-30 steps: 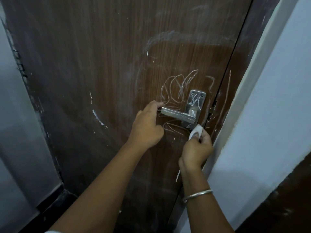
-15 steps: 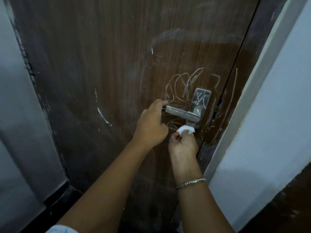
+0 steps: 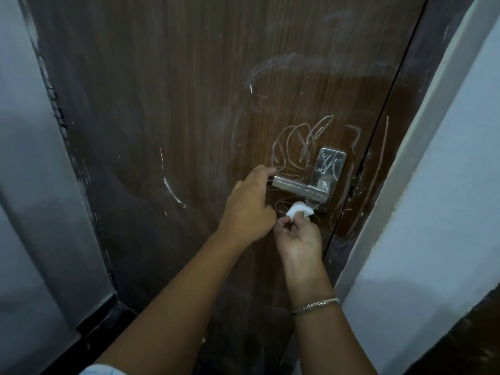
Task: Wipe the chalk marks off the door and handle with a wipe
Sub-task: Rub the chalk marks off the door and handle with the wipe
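Note:
A dark brown wooden door (image 3: 176,104) fills the view. White chalk scribbles (image 3: 300,147) loop above its metal lever handle (image 3: 297,186), and more chalk crosses the handle's backplate (image 3: 328,169). My left hand (image 3: 247,207) pinches the free end of the lever. My right hand (image 3: 297,236) holds a small white wipe (image 3: 380,211) pressed to the door just under the lever, over faint chalk lines there.
A chalk line runs down the dark door frame (image 3: 384,163) on the right. A white wall (image 3: 446,212) stands right of the frame and a grey wall (image 3: 24,185) on the left. A short white arc (image 3: 173,192) marks the door left of my hands.
My right hand has moved the wipe left from the backplate's lower corner to the door under the lever. My left hand stays on the lever's end.

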Demonstrator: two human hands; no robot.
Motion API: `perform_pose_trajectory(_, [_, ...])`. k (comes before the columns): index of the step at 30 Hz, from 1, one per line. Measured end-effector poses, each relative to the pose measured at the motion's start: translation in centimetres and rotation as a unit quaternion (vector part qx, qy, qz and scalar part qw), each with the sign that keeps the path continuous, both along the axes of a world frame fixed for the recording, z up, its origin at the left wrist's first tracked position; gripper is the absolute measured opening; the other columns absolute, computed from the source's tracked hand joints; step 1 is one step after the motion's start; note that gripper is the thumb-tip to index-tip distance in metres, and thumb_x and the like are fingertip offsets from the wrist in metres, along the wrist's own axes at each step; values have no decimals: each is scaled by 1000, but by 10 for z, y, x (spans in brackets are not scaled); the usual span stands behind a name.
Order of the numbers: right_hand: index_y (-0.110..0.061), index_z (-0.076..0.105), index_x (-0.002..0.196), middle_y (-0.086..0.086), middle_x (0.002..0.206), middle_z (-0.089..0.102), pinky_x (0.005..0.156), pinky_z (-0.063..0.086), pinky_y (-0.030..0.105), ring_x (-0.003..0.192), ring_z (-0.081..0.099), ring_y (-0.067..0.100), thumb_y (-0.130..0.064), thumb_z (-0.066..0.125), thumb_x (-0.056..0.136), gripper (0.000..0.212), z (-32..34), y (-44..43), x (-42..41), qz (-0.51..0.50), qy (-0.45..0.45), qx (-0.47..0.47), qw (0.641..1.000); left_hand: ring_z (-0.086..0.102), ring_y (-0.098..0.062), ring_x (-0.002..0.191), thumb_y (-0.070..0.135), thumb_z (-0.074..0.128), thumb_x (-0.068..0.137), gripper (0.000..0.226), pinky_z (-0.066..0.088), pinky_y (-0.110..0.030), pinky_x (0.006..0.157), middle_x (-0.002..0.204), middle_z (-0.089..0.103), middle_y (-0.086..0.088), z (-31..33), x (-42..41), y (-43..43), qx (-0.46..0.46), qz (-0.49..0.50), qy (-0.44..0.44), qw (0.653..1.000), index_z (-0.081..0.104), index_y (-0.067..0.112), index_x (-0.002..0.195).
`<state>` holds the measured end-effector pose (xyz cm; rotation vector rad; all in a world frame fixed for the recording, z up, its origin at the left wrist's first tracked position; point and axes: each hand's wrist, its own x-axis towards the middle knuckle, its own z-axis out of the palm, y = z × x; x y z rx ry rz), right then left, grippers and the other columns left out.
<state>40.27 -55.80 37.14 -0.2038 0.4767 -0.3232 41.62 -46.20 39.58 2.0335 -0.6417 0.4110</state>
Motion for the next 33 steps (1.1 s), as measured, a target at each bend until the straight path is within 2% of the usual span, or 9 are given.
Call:
perform_pose_trajectory(4, [-9,57,102,7,101,57,59,41,21,76,49,11,-5,50,93,12,9,2,3,27,-57,-13,998,52,-22,89,-3,52,68,69,46,-39,77,114,55,-3,1,-1,1,4,-3,-1,1000,40,22,132])
perform_pose_trajectory(7, [-8,57,110,9,108,57,60,43,21,80,52,13,-7,49,94,18,9,2,0,31,-42,-46,998,47,-19,80,0,54,68,69,42,-35,69,103,54,1,-1,-1,0,0,-5,0,1000,40,24,131])
perform_pose_trajectory(10, [-8,56,122,12,115,59,80,45,28,97,57,19,-7,46,96,29,-3,8,-4,31,-27,-144,989,53,-23,89,4,57,69,69,47,-40,77,114,50,9,-2,0,2,-8,-21,10,1000,40,25,133])
perform_pose_trajectory(13, [-7,60,115,9,105,67,74,50,26,94,64,18,-2,50,92,25,-10,12,-13,-63,-5,-265,962,50,-25,109,15,62,78,58,44,-40,93,131,46,6,4,3,3,8,-11,9,1000,43,23,133])
perform_pose_trajectory(20, [-33,54,89,-5,88,67,66,55,20,80,67,5,-7,66,83,29,1,19,-42,-293,-34,-590,752,54,-9,95,37,61,83,20,39,-18,73,98,63,11,39,-14,-2,-6,23,-108,994,63,24,99])
perform_pose_trajectory(23, [-28,55,92,-16,86,65,64,52,13,80,66,0,-9,66,84,23,21,14,-42,-331,-81,-641,688,61,1,67,39,68,78,16,47,-13,56,71,66,13,52,-29,-9,-94,-63,-26,993,66,24,84])
perform_pose_trajectory(25, [-22,54,98,-18,89,63,64,50,11,82,65,-2,-8,65,85,22,29,10,-40,-325,-90,-676,655,65,-2,70,34,73,75,19,54,-21,62,75,68,9,56,-30,-12,-125,-90,37,987,66,24,89])
perform_pose_trajectory(28, [-21,55,103,-16,94,64,68,52,13,87,65,0,-1,64,84,29,30,4,-40,-275,-107,-693,658,67,-21,74,19,76,74,22,57,-41,71,81,70,-5,63,-24,-15,-161,-106,90,977,67,15,94])
perform_pose_trajectory(33, [-35,50,105,-14,106,62,77,52,14,98,61,-1,10,59,80,52,25,-9,-42,-181,-116,-690,691,63,-21,69,11,75,74,16,54,-38,66,76,66,-11,69,-15,-25,-184,-130,124,966,67,8,88])
